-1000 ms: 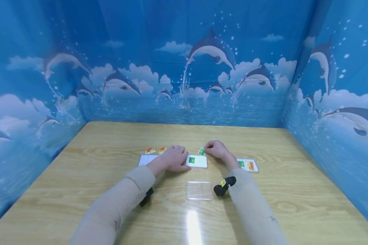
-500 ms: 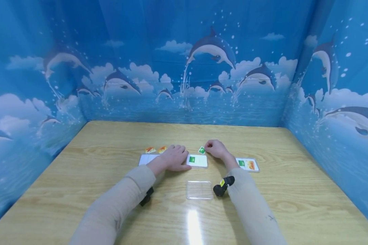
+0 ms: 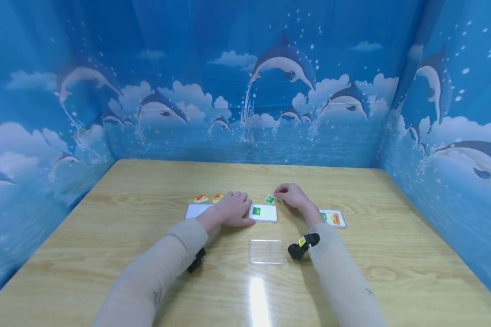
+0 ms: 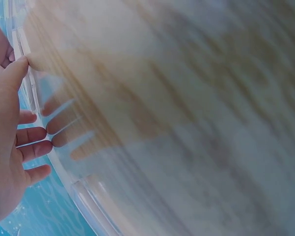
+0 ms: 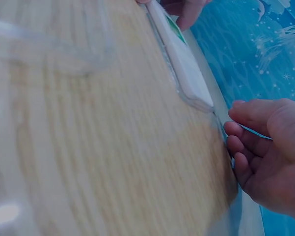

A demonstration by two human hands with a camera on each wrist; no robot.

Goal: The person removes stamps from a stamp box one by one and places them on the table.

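Note:
My left hand (image 3: 232, 210) rests with extended fingers over the left end of a white rectangular slab (image 3: 269, 213) in a clear case, which bears a green picture square (image 3: 256, 210). In the left wrist view, the thumb (image 4: 17, 73) touches a case edge and the other fingers lie spread. Just beyond the slab, my right hand (image 3: 293, 196) pinches the corner of a small white-bordered green picture card (image 3: 270, 199). Its fingers are curled in the right wrist view (image 5: 275, 147), where the card cannot be made out and the slab's near end (image 5: 196, 91) shows beside them.
Another white slab (image 3: 196, 210) lies left, partly under the left hand, with two orange picture cards (image 3: 200, 198) behind it. A slab with green and orange pictures (image 3: 334, 218) lies right. A clear plastic tray (image 3: 266, 252) lies nearer me. Dolphin-printed curtains (image 3: 245, 127) enclose the table.
The green card has turned slightly at my right fingertips, and the right hand has shifted a little away and to the right. My left hand has stayed in place.

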